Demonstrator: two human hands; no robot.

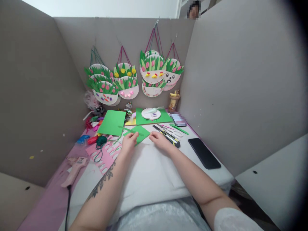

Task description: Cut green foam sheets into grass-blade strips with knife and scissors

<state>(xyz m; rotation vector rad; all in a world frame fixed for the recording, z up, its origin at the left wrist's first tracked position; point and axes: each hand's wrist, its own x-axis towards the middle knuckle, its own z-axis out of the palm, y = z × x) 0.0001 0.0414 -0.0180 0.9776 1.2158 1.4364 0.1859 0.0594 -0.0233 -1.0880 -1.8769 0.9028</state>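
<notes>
A small piece of green paper (pixel 141 131) is held between my two hands, low over the white table cover. My left hand (pixel 130 141) pinches its left lower edge, fingers closed. At the right corner, the thumb and fingers of my right hand (pixel 158 140) are pressed together on the paper. A narrow green strip (pixel 130 129) lies across the piece near my left fingers; I cannot tell whether it is attached. Just right of my right hand are a black-and-yellow utility knife (pixel 172 140) and scissors (pixel 176 132).
A large green sheet (pixel 112 122), pink cut-out paper (pixel 106 157) and dark green yarn (pixel 101 140) lie left. A pink glue gun (pixel 76 168) trails its cord. A black phone (pixel 204 153) lies right. Behind, a white plate (pixel 151 113); flower-decorated plates (pixel 154 69) hang on the partition.
</notes>
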